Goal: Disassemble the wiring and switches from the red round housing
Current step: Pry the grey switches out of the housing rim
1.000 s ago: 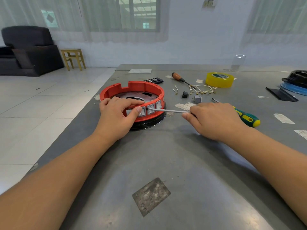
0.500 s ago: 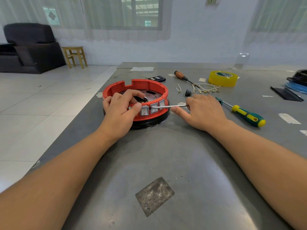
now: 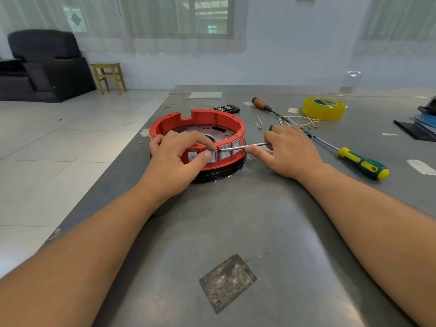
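Observation:
The red round housing (image 3: 207,119) sits on a black base on the grey table (image 3: 236,220). Grey rocker switches (image 3: 225,152) line its near wall. My left hand (image 3: 174,159) grips that wall, fingers curled over the rim and thumb pressing on the leftmost switch. My right hand (image 3: 290,152) holds a thin metal rod (image 3: 245,146) whose tip lies at the top edge of a switch beside my left fingertip. Loose removed wires (image 3: 299,122) lie behind my right hand.
A green-and-yellow screwdriver (image 3: 361,162) lies right of my right hand. A wood-handled screwdriver (image 3: 264,106), a yellow tape roll (image 3: 323,108) and a black remote-like item (image 3: 226,108) sit farther back. Black and blue items (image 3: 422,126) are at the right edge. The table's left edge drops to tiled floor.
My right hand has moved closer to the housing with the rod, its tip sliding left along the switches. My left thumb stays on the switch. The view has shifted slightly.

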Available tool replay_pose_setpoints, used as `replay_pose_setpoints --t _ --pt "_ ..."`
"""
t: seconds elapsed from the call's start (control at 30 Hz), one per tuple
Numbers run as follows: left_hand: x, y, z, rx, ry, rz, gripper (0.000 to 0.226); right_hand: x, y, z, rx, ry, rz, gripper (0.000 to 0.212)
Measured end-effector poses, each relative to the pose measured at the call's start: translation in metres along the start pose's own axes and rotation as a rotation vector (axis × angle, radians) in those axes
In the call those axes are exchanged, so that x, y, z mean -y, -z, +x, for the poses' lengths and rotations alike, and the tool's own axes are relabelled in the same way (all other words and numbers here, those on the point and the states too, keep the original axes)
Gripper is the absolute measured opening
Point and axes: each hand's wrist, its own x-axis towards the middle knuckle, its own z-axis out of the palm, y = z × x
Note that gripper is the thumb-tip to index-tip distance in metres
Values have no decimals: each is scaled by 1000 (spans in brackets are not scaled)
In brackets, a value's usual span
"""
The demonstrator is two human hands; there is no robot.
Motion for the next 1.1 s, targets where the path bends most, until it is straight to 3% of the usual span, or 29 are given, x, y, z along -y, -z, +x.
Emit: replay_pose_setpoints --t 0.27,0.53,0.83,1.1 --pt "3 6 -1 1 -42 9 24 3 17 -19 -30 -58 -24 73" --pt "3 6 -1 -16 -31 -1 25 11 27 -58 7 -159 44 65" --pt "4 5 -1 -7 -39 -2 32 10 35 -69 60 -111 -104 70" --pt "3 5 -1 -13 -29 -10 23 16 35 -68 74 -150 -98 73"
